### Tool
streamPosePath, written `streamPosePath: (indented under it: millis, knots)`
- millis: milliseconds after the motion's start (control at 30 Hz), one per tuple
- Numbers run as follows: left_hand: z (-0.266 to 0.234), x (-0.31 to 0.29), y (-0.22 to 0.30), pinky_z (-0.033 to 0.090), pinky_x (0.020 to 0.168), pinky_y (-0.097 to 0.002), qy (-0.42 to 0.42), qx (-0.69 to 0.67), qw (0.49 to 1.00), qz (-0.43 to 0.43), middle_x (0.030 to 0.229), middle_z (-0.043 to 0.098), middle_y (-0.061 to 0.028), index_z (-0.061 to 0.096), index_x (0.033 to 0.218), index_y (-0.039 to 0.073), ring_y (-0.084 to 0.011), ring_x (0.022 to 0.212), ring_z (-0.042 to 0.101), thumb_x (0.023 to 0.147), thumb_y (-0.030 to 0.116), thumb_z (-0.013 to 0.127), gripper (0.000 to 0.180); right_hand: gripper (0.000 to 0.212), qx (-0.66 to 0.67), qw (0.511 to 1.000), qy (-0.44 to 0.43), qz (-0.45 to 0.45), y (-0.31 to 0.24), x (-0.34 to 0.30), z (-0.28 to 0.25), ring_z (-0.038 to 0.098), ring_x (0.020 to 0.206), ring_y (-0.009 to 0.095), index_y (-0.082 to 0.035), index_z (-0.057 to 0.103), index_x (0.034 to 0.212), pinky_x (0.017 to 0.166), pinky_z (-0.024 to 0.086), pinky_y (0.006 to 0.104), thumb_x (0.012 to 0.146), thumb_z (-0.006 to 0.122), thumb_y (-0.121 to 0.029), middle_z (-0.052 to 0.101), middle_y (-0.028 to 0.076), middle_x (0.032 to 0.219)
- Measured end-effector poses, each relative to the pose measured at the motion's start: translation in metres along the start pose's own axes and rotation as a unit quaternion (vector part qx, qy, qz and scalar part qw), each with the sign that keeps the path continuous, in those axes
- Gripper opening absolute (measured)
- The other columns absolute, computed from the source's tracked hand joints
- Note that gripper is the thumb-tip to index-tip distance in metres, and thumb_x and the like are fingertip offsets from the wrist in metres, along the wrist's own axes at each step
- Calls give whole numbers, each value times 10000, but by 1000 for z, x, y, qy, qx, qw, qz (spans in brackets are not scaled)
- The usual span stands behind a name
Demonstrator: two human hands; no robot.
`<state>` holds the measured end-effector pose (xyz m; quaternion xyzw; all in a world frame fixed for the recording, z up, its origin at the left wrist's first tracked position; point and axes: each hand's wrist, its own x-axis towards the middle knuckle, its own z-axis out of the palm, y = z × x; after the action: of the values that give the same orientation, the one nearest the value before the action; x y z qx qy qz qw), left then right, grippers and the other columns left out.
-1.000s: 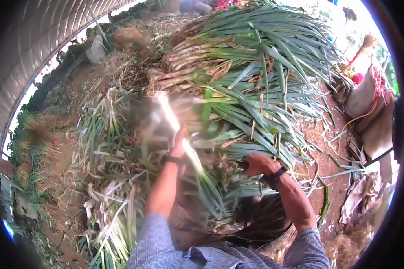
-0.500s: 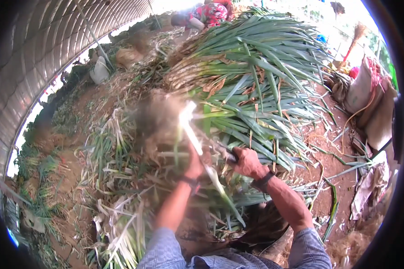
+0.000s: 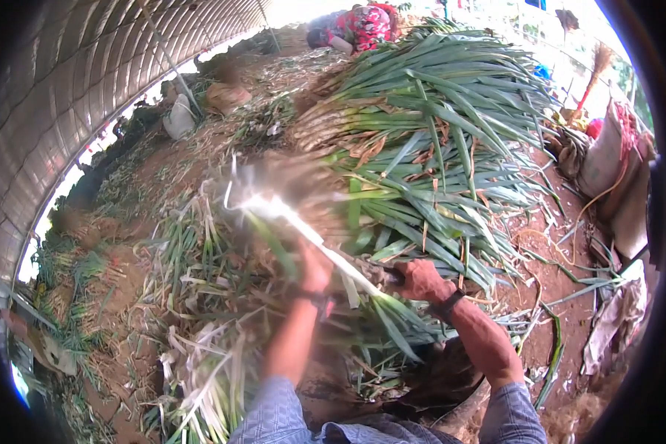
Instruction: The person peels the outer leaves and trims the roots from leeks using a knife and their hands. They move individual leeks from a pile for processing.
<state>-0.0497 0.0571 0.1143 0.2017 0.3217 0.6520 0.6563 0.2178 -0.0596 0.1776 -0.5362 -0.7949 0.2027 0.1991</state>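
My left hand (image 3: 314, 268), blurred, is closed around a long green onion (image 3: 340, 263). The white stalk slants from the upper left down to green leaves at the lower right; its root end is washed out by glare and motion. Fingers wrapped tight, my right hand (image 3: 420, 281) grips a dark-handled tool (image 3: 394, 277). A brownish part of the tool reaches left beside the stalk, too unclear to tell its kind. Just beyond both hands lies a big heap of untrimmed green onions (image 3: 429, 111), roots to the left and leaves to the right.
Peeled-looking white and green onions (image 3: 203, 385) lie at my lower left, with leaf scraps around them. Sacks (image 3: 607, 159) stand at the right near a broom (image 3: 593, 74). A person in red patterned clothing (image 3: 366, 28) bends at the far side. A curved, ribbed wall (image 3: 74, 96) runs along the left.
The onion has swung from steep to a flatter slant, its white end going left and down. The dark-handled tool stays in my right hand. The whole view has shifted slightly.
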Motion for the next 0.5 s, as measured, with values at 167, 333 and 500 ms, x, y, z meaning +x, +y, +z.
streamPosePath:
  millis: [167, 333, 500]
  knots:
    - [18, -18, -7, 449, 907, -440, -58, 34, 998, -3, 1052, 539, -37, 486, 1291, 103, -204, 984, 533, 963, 624, 512, 617, 321, 31, 996, 83, -27, -5, 5, 8, 671, 762, 388, -66, 685, 954, 673, 528, 475, 806, 720, -349, 697, 174, 806]
    - [27, -29, -12, 468, 865, -415, -95, 55, 994, 5, 1025, 553, -21, 519, 1235, 146, -195, 947, 551, 990, 572, 504, 492, 308, 40, 993, 106, 13, -8, 17, 9, 667, 727, 394, -59, 675, 914, 649, 529, 464, 809, 721, -345, 680, 185, 755]
    - [23, -31, -15, 480, 868, -419, -113, 49, 992, -20, 998, 582, -10, 531, 1125, 180, -195, 967, 571, 967, 575, 545, 426, 302, 41, 990, 131, -20, -12, 25, 7, 662, 704, 397, -54, 668, 881, 639, 532, 455, 816, 714, -345, 670, 186, 732]
